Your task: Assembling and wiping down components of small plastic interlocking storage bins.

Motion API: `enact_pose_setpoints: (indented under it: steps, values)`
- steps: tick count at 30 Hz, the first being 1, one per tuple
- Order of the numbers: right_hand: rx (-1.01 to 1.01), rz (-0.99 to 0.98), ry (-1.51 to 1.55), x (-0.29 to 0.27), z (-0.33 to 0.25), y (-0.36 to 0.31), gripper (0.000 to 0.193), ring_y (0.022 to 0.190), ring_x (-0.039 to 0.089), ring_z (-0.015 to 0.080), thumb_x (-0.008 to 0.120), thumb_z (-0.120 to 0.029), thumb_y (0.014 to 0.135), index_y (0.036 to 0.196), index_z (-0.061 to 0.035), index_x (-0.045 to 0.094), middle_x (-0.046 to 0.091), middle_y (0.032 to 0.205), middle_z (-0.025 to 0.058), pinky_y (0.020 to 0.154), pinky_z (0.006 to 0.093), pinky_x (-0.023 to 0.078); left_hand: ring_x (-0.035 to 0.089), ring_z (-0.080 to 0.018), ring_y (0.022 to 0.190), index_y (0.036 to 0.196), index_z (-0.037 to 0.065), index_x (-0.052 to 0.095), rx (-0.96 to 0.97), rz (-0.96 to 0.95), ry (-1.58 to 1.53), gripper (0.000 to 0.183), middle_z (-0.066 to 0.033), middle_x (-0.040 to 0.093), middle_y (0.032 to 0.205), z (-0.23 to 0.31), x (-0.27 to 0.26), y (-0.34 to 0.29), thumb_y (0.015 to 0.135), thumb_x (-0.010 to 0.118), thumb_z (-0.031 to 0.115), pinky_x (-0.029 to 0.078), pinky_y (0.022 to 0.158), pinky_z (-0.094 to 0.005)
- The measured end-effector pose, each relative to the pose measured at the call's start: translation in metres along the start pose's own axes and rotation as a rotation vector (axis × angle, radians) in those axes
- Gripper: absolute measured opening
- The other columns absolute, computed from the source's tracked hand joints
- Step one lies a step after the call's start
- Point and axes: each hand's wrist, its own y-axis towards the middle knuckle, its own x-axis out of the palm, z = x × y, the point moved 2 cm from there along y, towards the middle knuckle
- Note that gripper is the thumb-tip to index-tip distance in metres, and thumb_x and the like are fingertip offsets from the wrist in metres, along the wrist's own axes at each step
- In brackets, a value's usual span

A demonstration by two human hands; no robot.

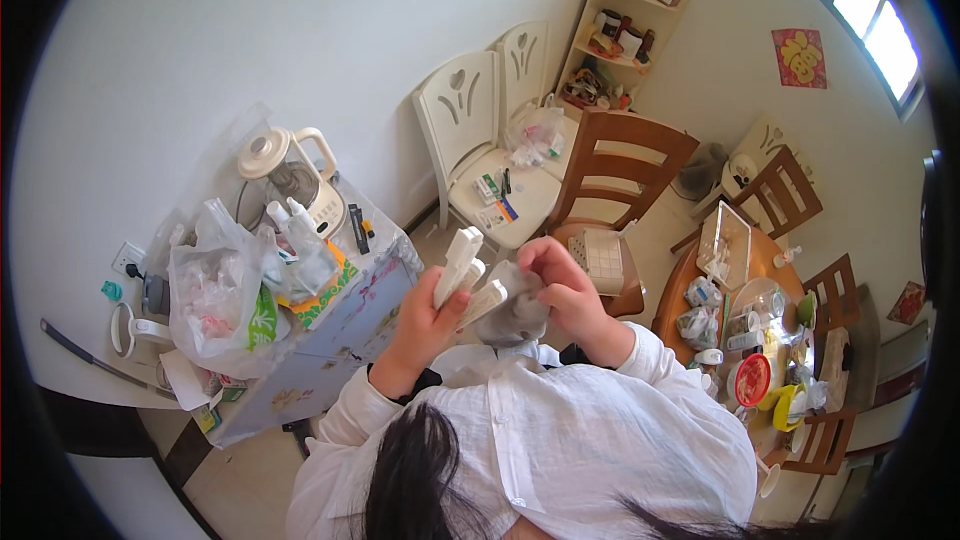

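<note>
Both hands (500,300) around white remotes (462,265)

red square wall sign (799,57), flat boxes on white chair (495,202)

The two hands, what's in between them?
In the head view, a crumpled grey cloth sits between the left hand and the right hand. The left hand also holds white flat sticks, which touch the cloth.
</note>
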Motion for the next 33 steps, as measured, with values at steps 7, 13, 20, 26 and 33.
enact_pose_setpoints:
  steps: [7, 13, 20, 26, 33]
  values:
    - [-0.878, 0.114, 0.005, 0.031, -0.033, -0.013, 0.035, 0.099, 0.05, 0.0264, 0.063, 0.001, 0.074, 0.104, -0.0119, 0.052, 0.051, 0.108, 0.0103, 0.09, 0.0429, 0.045, 0.057, -0.0124, 0.054, 0.102, 0.003, 0.053, 0.043, 0.154, 0.176, 0.035, -0.0055, 0.058, 0.07, 0.009, -0.001, 0.002, 0.093, 0.06, 0.036, 0.045, 0.049, -0.028]
    - [-1.089, -0.102, -1.212, 0.026, 0.047, 0.023, 0.025, 0.094, 0.054, 0.0326, 0.064, -0.013, 0.075, 0.1, -0.0116, 0.061, 0.056, 0.108, 0.0123, 0.085, 0.0416, 0.047, 0.06, -0.0157, 0.054, 0.1, 0.003, 0.051, 0.326, 0.107, 0.28, 0.025, -0.0079, 0.059, 0.07, -0.02, 0.017, 0.008, 0.095, 0.056, 0.027, 0.046, 0.047, -0.0295]
    - [-1.108, 0.059, -1.109, -0.006, 0.08, 0.017, 0.017, 0.082, 0.053, 0.0302, 0.059, -0.016, 0.075, 0.092, -0.0123, 0.058, 0.055, 0.099, 0.0092, 0.073, 0.0386, 0.046, 0.058, -0.0115, 0.059, 0.105, 0.006, 0.05, -0.356, -0.219, 0.05, 0.023, -0.0056, 0.059, 0.081, -0.013, 0.014, 0.003, 0.096, 0.054, 0.027, 0.046, 0.046, -0.026]
    - [-0.525, 0.517, -1.221, -0.067, 0.107, 0.043, 0.011, 0.081, 0.057, 0.0381, 0.055, -0.014, 0.083, 0.092, -0.0075, 0.055, 0.057, 0.088, 0.0156, 0.069, 0.0468, 0.047, 0.057, -0.0127, 0.05, 0.102, 0.003, 0.051, -0.391, -0.239, 0.118, 0.025, -0.0068, 0.06, 0.073, -0.02, 0.004, 0.008, 0.094, 0.056, 0.027, 0.045, 0.043, -0.0271]
    - [-0.241, 0.861, -1.132, -0.159, 0.06, 0.0, 0.018, 0.088, 0.054, 0.0391, 0.048, -0.02, 0.094, 0.095, -0.0027, 0.052, 0.054, 0.094, 0.0197, 0.076, 0.0429, 0.046, 0.052, -0.012, 0.048, 0.109, 0.008, 0.049, -0.354, 0.106, -0.02, 0.028, -0.0039, 0.056, 0.072, -0.031, -0.052, -0.001, 0.096, 0.053, 0.033, 0.041, 0.039, -0.0248]
